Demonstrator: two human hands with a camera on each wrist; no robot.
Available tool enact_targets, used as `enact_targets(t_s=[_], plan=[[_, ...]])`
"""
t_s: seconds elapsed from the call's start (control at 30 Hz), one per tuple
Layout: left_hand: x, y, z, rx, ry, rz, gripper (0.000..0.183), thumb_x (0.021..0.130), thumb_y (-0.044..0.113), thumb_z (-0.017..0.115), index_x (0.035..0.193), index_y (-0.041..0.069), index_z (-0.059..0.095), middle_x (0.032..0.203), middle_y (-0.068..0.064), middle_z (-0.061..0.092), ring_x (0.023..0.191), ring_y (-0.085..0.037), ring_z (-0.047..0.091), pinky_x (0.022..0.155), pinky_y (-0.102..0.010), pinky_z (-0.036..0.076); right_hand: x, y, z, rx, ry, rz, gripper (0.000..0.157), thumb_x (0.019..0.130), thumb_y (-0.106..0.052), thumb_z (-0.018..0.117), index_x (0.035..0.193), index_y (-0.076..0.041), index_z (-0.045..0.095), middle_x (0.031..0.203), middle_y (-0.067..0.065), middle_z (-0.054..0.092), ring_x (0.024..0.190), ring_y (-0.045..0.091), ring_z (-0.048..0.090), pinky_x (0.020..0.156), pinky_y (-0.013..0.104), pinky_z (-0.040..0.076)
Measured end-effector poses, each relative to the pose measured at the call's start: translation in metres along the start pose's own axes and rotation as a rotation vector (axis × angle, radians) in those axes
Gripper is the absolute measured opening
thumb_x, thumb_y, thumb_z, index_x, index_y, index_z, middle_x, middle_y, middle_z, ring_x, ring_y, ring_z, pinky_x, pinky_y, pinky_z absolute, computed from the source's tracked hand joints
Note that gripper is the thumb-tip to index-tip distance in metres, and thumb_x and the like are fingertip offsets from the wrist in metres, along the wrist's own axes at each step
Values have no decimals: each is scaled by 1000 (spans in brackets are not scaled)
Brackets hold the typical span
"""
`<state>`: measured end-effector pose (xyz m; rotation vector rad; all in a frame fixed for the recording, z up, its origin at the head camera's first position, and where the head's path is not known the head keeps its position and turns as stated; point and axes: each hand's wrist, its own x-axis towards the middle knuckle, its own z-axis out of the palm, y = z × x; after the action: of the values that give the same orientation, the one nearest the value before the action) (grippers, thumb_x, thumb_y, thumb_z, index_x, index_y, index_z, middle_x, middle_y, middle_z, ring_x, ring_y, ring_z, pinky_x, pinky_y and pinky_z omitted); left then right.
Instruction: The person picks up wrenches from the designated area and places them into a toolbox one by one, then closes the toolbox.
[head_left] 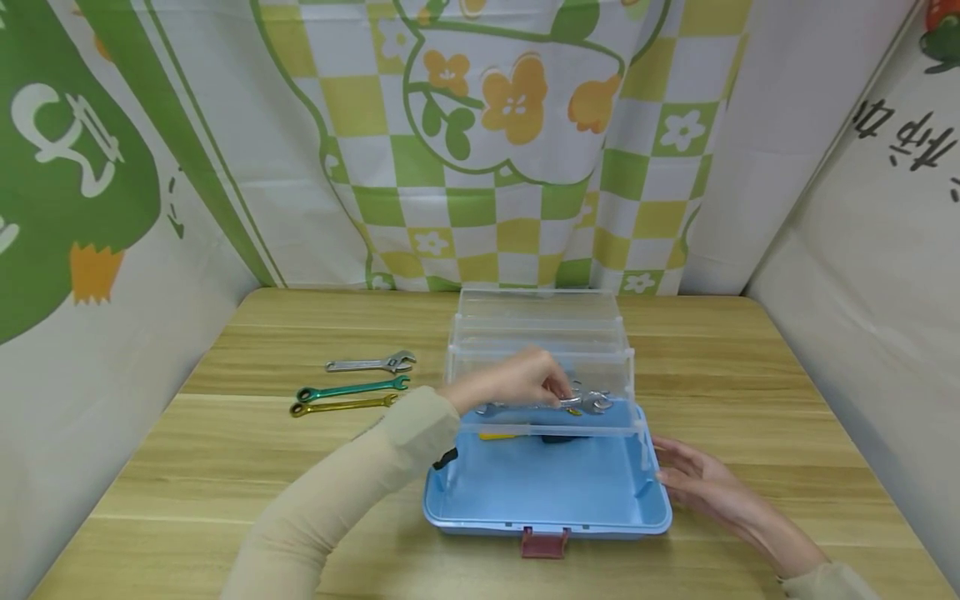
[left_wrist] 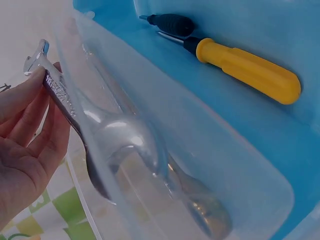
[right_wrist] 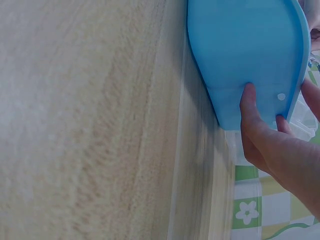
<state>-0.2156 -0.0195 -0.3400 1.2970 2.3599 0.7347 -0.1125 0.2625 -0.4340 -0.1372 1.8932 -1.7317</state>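
My left hand [head_left: 528,379] pinches a silver open-end wrench [head_left: 597,402] over the see-through tray [head_left: 517,431] of a blue toolbox [head_left: 547,492]. In the left wrist view, thumb and fingertips grip the wrench [left_wrist: 62,100] near its upper end, and its lower part reaches behind the tray wall. Other wrench parts [left_wrist: 207,212] show blurred through the plastic. My right hand [head_left: 701,483] touches the toolbox's right side with extended fingers; the right wrist view shows a fingertip against the blue wall [right_wrist: 245,55].
Left of the toolbox lie an adjustable wrench [head_left: 367,364], a green wrench [head_left: 352,388] and a gold wrench [head_left: 341,406]. A yellow-handled screwdriver [left_wrist: 250,72] and a black-handled one [left_wrist: 172,24] lie inside the toolbox. A maroon latch [head_left: 543,544] hangs at its front.
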Motion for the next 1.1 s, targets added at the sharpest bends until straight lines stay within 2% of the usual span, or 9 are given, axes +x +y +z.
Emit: enact_targets(t_s=[0.47, 0.73, 1.1], plan=[[11, 6, 7, 58, -95, -47, 15, 80, 2, 63, 93, 3, 68, 90, -6, 67, 79, -8, 60, 68, -10, 45, 0, 1, 0, 3, -15, 0, 66, 92, -15, 46, 138, 6, 3, 141, 31, 5, 127, 38, 22, 95, 35, 37], [15, 6, 13, 114, -105, -45, 13, 78, 2, 64, 91, 3, 68, 87, -4, 67, 79, -8, 61, 66, -8, 43, 0, 2, -1, -2, -19, -16, 66, 93, -15, 45, 137, 8, 2, 140, 33, 4, 126, 37, 24, 95, 35, 37], [20, 3, 17, 115, -105, -69, 13, 75, 0, 67, 88, 3, 69, 86, -4, 68, 78, -9, 62, 66, -9, 44, 0, 2, 0, -17, -2, -18, 67, 92, -15, 46, 137, 8, 3, 139, 34, 5, 126, 37, 25, 95, 35, 37]])
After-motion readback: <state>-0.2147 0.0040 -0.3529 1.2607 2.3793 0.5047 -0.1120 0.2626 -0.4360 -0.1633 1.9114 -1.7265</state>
